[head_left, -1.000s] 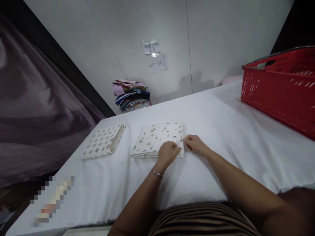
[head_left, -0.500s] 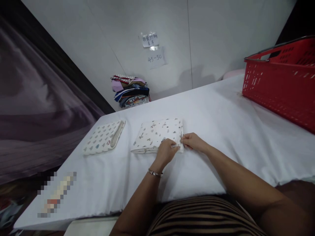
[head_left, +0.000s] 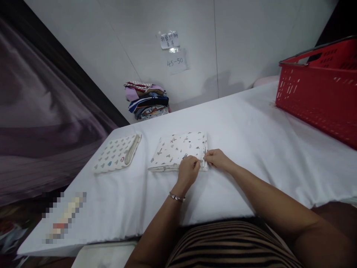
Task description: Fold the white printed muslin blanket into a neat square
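A folded white cloth (head_left: 178,149) with small printed figures lies flat on the white-covered table (head_left: 240,126). My left hand (head_left: 189,170), with a bracelet at its wrist, pinches the cloth near its front right corner. Close beside it, my right hand (head_left: 217,159) has its fingertips closed on the layered right edge of the same cloth. The fingers of both hands are pressed together, and the exact bit of fabric between them is partly hidden. Further left rests a second folded cloth (head_left: 114,154) with a grey pattern, apart from both hands.
A red plastic basket (head_left: 320,96) stands at the right end of the table. Behind the table's far edge is a pile of folded clothes (head_left: 147,100). Paper signs (head_left: 175,61) hang on the wall. A purple curtain (head_left: 41,111) hangs at the left.
My left thumb and fingers have drawn closer together at the cloth's corner. My right hand stays at the right edge. The whole view has shifted slightly.
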The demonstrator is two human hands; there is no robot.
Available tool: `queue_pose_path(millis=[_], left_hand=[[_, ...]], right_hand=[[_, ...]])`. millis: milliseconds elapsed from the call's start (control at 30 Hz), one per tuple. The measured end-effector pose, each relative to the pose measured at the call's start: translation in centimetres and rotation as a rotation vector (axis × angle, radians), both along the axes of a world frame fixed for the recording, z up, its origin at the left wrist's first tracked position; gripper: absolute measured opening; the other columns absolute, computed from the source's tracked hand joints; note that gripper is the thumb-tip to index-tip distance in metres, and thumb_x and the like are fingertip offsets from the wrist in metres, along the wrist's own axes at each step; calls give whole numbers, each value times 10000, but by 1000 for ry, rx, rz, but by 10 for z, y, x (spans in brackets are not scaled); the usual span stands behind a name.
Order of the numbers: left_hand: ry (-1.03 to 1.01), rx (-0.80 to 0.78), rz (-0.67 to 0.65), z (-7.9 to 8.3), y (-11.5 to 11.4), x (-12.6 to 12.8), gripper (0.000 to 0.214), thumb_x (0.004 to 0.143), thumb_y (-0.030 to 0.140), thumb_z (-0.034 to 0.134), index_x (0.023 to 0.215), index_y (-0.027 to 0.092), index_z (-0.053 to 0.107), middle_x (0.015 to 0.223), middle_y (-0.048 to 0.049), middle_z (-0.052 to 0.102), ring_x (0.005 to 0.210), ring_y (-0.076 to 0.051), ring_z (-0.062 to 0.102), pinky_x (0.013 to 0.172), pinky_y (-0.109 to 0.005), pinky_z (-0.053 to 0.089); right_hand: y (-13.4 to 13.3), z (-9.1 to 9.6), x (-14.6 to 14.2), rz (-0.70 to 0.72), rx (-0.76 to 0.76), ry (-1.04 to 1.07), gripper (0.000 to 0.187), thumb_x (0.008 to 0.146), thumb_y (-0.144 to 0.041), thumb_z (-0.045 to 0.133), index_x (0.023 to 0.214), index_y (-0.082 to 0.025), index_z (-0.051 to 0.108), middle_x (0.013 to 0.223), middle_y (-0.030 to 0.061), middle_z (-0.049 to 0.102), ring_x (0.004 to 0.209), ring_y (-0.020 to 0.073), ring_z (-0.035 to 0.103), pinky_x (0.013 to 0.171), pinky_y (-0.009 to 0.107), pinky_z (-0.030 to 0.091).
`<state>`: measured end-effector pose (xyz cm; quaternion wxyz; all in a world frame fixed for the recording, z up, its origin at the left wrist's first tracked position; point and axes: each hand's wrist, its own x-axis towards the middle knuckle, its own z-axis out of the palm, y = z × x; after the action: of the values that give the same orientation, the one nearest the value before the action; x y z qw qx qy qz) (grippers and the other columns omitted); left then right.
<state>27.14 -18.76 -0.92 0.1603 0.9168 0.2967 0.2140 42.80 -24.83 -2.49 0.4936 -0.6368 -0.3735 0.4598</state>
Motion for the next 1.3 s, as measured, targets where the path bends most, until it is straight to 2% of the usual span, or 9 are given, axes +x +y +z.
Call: queue_pose_path(millis=[167, 300, 400, 633, 733, 833, 1067, 1200, 1300], left_hand=[[-114, 34, -40, -6, -4, -3, 138, 841, 137, 510, 746, 195, 592, 824, -20, 634, 820, -160, 564, 770, -311, 425], [-109, 57, -58, -15, -6, -4, 11, 817, 215, 616, 824, 208, 620, 894, -18, 652, 881, -176, 579, 829, -344, 417], [-102, 38, -27, -17, -6, -4, 91, 780, 243, 676, 842, 206, 621, 899, -17, 651, 890, -179, 584, 837, -354, 416], [-145, -18, 12, -15, -3, -1, 76, 762, 210, 684, 807, 190, 625, 844, -15, 637, 829, -163, 577, 786, -327, 439], [-105, 7, 5, -14, -2, 0, 21, 798, 209, 642, 814, 195, 644, 854, -20, 644, 836, -169, 574, 788, -336, 436], [-77, 33, -14, -13, -3, -1, 109, 851, 186, 559, 782, 202, 642, 821, -14, 645, 819, -168, 565, 772, -332, 428], [-156, 126, -41, -15, -10, -3, 124, 867, 156, 512, 804, 197, 610, 839, -23, 635, 833, -167, 554, 788, -331, 423], [-138, 130, -55, -19, -13, -3, 26, 844, 224, 593, 840, 206, 611, 868, -25, 638, 859, -181, 558, 796, -344, 423], [-117, 119, -45, -19, -13, -2, 85, 806, 250, 657, 854, 203, 605, 885, -29, 642, 872, -193, 563, 803, -354, 422]], right_hand=[[-1, 5, 0, -4, -13, 121, 131, 701, -207, 577, 583, -166, 536, 383, -68, 467, 310, 47, 334, 342, 192, 218], [0, 1, 1, 2, -20, 133, 140, 689, -201, 584, 568, -170, 521, 378, -70, 462, 297, 49, 338, 330, 196, 212], [1, -2, 1, -3, -19, 130, 127, 687, -198, 588, 578, -168, 530, 377, -71, 463, 299, 50, 342, 332, 194, 215], [3, -5, 2, 7, -13, 135, 129, 694, -202, 585, 583, -164, 533, 381, -68, 469, 299, 46, 339, 334, 194, 216], [3, -8, 3, 23, -17, 115, 146, 706, -217, 591, 583, -166, 531, 389, -67, 475, 300, 46, 346, 331, 193, 216], [2, -9, 3, 51, -22, 102, 209, 721, -261, 610, 560, -170, 512, 405, -60, 486, 304, 45, 350, 326, 194, 208], [0, -4, 2, 57, -18, 185, 218, 712, -253, 621, 547, -170, 505, 395, -61, 470, 302, 42, 338, 325, 195, 204], [0, -2, 2, 64, -23, 220, 245, 704, -277, 645, 539, -172, 499, 389, -62, 461, 301, 43, 334, 321, 197, 201], [0, -2, 3, 61, -25, 219, 241, 704, -272, 641, 536, -170, 502, 391, -60, 464, 300, 44, 336, 320, 198, 198]])
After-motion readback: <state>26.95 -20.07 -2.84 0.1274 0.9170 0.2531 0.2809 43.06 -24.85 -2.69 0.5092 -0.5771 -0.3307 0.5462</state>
